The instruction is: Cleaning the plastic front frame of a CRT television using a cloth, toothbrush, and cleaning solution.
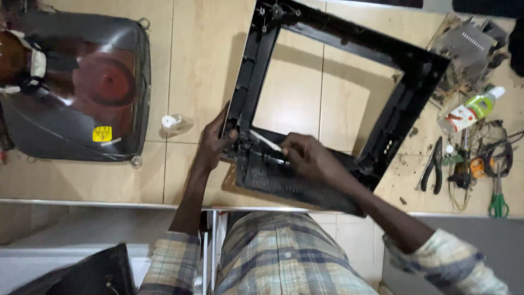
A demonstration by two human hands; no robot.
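The left hand (210,143) clamps the black frame (406,87) at its near-left corner while the right hand (305,155), just to its right, pinches a thin white stick (266,140) slanting far-left toward that corner

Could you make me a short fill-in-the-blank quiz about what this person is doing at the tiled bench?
1. The left hand grips the ____ edge of the black plastic screen frame.
2. The right hand holds a thin ____ stick against the frame.
3. The green-handled scissors lie to the ____ of the frame.
4. The picture tube carries a ____ sticker.

Missing words: left; white; right; yellow
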